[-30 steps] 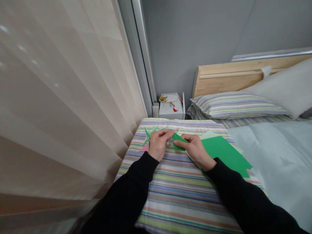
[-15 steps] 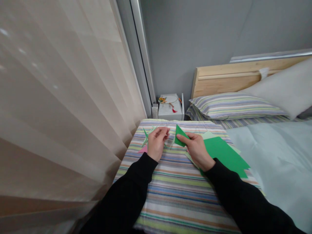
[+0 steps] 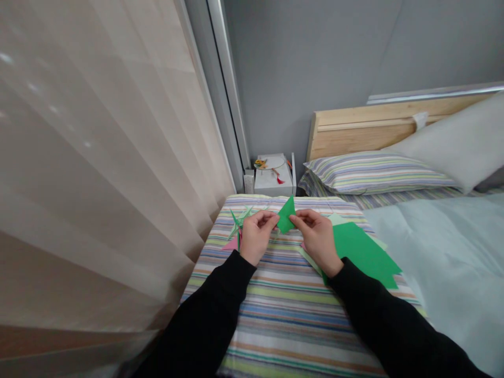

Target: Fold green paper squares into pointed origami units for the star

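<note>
A small folded piece of green paper is held up between my two hands, over the striped cloth. My left hand pinches its left edge with thumb and fingertips. On the right edge, my right hand grips it between thumb and forefinger. Folded green paper shapes with pointed tips lie beyond my left hand, partly hidden by it. A piece of pink paper pokes out beside them. Under and beside my right wrist lies a stack of green paper sheets, with paler green edges showing beneath.
Striped cloth covers the surface in front of me. A pale curtain hangs along the left. Behind stands a small white cabinet with a round hoop and a red tassel. To the right is a bed with a striped pillow and wooden headboard.
My left hand has moved right and taken hold of the folded green paper, which my right hand held alone before. The paper has turned and shifted slightly.
</note>
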Demonstrator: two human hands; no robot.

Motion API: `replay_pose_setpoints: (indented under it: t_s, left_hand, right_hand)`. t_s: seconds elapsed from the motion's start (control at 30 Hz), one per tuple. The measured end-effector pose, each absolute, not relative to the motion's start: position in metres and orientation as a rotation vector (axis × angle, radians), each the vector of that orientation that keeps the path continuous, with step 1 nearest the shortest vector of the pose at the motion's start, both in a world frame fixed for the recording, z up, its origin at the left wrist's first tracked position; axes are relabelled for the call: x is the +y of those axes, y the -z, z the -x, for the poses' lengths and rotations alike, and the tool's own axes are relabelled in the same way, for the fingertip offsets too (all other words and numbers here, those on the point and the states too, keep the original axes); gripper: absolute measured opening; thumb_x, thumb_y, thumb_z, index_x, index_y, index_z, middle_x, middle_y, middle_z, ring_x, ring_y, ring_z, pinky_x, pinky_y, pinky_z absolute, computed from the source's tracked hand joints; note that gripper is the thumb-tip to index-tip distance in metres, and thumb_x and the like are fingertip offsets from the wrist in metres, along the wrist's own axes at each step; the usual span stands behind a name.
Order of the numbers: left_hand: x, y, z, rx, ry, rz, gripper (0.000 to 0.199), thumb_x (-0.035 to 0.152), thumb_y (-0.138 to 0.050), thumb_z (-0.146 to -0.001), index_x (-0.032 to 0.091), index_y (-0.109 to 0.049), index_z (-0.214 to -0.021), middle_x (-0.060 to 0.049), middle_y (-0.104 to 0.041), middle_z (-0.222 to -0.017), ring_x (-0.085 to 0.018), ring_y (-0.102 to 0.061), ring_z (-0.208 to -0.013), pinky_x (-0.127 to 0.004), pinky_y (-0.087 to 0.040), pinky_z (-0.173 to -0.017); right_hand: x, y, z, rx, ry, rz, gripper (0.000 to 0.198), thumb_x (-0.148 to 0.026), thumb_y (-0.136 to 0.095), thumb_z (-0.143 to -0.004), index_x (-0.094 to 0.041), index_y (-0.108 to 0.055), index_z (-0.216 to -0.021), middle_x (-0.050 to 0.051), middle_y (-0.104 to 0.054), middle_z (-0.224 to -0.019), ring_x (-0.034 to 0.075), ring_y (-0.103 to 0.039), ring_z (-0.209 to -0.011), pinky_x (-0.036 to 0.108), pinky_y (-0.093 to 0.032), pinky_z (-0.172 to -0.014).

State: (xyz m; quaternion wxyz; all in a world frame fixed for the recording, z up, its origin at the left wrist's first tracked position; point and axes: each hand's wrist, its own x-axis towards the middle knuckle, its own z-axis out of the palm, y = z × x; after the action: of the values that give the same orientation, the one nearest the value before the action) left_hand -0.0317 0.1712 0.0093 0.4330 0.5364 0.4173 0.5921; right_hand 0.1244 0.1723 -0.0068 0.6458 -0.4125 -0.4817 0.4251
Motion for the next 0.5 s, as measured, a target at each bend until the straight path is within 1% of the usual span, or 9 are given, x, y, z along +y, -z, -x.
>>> replay_pose_setpoints:
  t_s: [0.1,0.17,0.23,0.33,0.43,0.5]
  left_hand:
    - [0.1682,-0.0057,0.027,1.007,-1.413,-1.3,0.03,0.035,-0.081,-0.077,0.018,-0.064,-0.094,-0.001,-0.07,-0.076,-0.016,-0.066,-0.065,-0.025,-0.055,-0.053]
    - [0.1667,-0.0038,0.0245,0.961,-1.365,-1.273,0.037,0.033,-0.081,-0.076,0.02,-0.057,-0.102,0.0,-0.072,-0.078,-0.017,-0.07,-0.066,-0.025,-0.057,-0.054]
    - [0.1666,-0.003,0.0237,0.939,-1.375,-1.249,0.039,0.03,-0.081,-0.076,0.021,-0.053,-0.102,0.002,-0.072,-0.077,-0.015,-0.07,-0.063,-0.026,-0.059,-0.059]
    - [0.1685,-0.0033,0.0252,0.944,-1.423,-1.225,0.038,0.027,-0.08,-0.077,0.021,-0.051,-0.101,0.003,-0.072,-0.075,-0.012,-0.069,-0.059,-0.025,-0.059,-0.062]
    - [0.1702,-0.0037,0.0265,0.939,-1.444,-1.229,0.036,0.028,-0.08,-0.078,0.021,-0.052,-0.099,0.001,-0.073,-0.077,-0.013,-0.07,-0.062,-0.025,-0.059,-0.063]
    - [0.1703,-0.0038,0.0264,0.929,-1.442,-1.241,0.036,0.027,-0.08,-0.077,0.021,-0.052,-0.099,0.001,-0.073,-0.078,-0.014,-0.071,-0.064,-0.026,-0.059,-0.064]
  right_hand:
    - [0.1728,0.0071,-0.1239,-1.067,-0.96,0.896,0.029,-0.039,-0.085,-0.075,-0.023,-0.065,-0.09,-0.002,-0.07,-0.068,0.018,-0.065,-0.062,0.031,-0.052,-0.059]
    - [0.1734,0.0069,-0.1242,-1.065,-0.983,0.892,0.032,-0.041,-0.086,-0.075,-0.023,-0.063,-0.089,-0.001,-0.069,-0.07,0.018,-0.066,-0.061,0.03,-0.053,-0.056]
    - [0.1733,0.0061,-0.1253,-1.097,-1.001,0.899,0.034,-0.044,-0.086,-0.074,-0.023,-0.063,-0.087,-0.001,-0.069,-0.075,0.017,-0.066,-0.059,0.031,-0.054,-0.055]
    - [0.1714,0.0041,-0.1276,-1.179,-0.997,0.91,0.034,-0.045,-0.085,-0.076,-0.022,-0.062,-0.087,0.0,-0.069,-0.085,0.015,-0.066,-0.056,0.031,-0.054,-0.054]
    - [0.1694,0.0031,-0.1294,-1.266,-1.023,0.907,0.03,-0.043,-0.081,-0.08,-0.023,-0.061,-0.088,0.0,-0.067,-0.084,0.015,-0.067,-0.057,0.031,-0.054,-0.056]
    - [0.1693,0.0033,-0.1301,-1.271,-1.059,0.898,0.031,-0.041,-0.081,-0.08,-0.023,-0.06,-0.094,-0.001,-0.068,-0.088,0.015,-0.068,-0.057,0.031,-0.054,-0.056]
